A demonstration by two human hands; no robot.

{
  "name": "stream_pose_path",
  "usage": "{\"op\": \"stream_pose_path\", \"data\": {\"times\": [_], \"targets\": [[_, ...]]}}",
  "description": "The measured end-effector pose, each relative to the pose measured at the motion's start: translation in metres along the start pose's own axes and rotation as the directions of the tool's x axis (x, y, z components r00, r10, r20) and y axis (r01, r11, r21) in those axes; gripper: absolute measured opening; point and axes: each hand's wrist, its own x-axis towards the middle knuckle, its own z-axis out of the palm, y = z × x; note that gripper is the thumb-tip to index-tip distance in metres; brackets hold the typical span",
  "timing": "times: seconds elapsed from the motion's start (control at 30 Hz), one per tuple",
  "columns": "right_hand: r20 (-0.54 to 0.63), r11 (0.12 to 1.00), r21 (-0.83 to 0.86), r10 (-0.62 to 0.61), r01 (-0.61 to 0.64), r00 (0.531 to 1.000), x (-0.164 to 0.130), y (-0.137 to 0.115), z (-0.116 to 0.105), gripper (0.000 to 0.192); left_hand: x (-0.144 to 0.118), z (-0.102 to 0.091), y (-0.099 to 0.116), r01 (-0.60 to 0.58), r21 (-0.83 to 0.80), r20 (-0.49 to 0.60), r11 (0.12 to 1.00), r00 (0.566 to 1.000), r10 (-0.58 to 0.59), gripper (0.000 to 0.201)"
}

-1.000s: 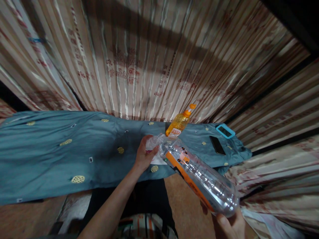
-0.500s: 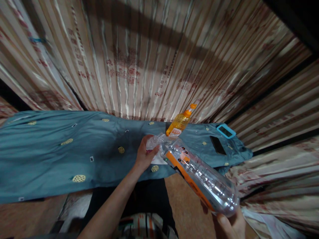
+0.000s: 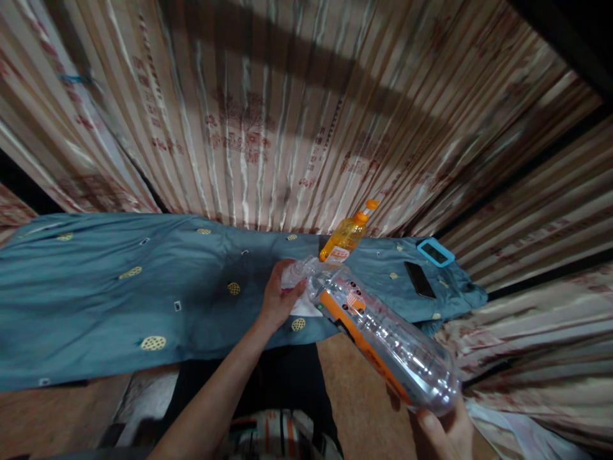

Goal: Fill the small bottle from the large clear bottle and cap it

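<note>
A large clear plastic bottle (image 3: 387, 338) with an orange and grey label lies aslant in the air, its neck low at the upper left and its base toward me. My right hand (image 3: 443, 431) grips it around the base. My left hand (image 3: 280, 294) is wrapped round a small clear plastic bottle (image 3: 294, 273), whose neck meets the mouth of the large one. Any liquid passing between them cannot be made out. Beneath, partly hidden, is something white (image 3: 309, 308) on the cloth. Just behind the two necks stands a pump bottle (image 3: 345, 237) of yellow-orange liquid.
A teal cloth with pineapple prints (image 3: 191, 287) covers the narrow table. On its right end lie a black phone (image 3: 419, 280) and a blue-framed device (image 3: 435, 252). Pleated curtains (image 3: 268, 128) hang behind and along the right side.
Both hands and the two bottles keep almost the same pose. The whole view has shifted very slightly.
</note>
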Motion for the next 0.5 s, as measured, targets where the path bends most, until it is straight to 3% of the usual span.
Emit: {"op": "stream_pose_path", "data": {"times": [0.3, 0.5], "targets": [[-0.009, 1.0, -0.019, 0.013, -0.014, 1.0, 0.001, -0.003, 0.002, 0.098, 0.001, -0.002, -0.002, -0.018, 0.001, 0.016, 1.0, 1.0, 0.018, 0.047], [-0.017, 1.0, 0.002, 0.025, -0.025, 1.0, 0.002, -0.004, 0.003, 0.089, -0.001, -0.002, 0.0, 0.002, 0.005, 0.003, 1.0, 1.0, -0.002, 0.046]]}}
